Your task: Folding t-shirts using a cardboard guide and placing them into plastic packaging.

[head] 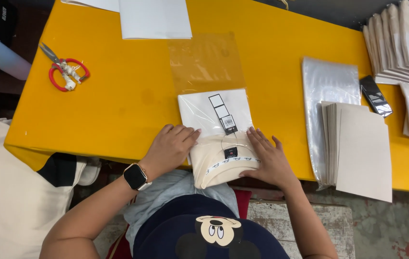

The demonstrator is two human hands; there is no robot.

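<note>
A folded cream garment (219, 163) lies at the near edge of the yellow table (118, 96), partly inside a clear plastic bag (207, 62) with a white card (199, 112) under it. Small tags (228, 123) sit on top of the garment. My left hand (173, 144) presses flat on the garment's left side. My right hand (267, 156) rests flat on its right side. Both hands have fingers spread on the cloth. A smartwatch (135, 176) is on my left wrist.
Red-handled scissors (65, 72) lie at the table's left. White sheets (154, 19) sit at the far edge. A stack of grey cards (358, 148) on clear bags (326, 86), a black phone (375, 96), and packed garments (401, 43) fill the right.
</note>
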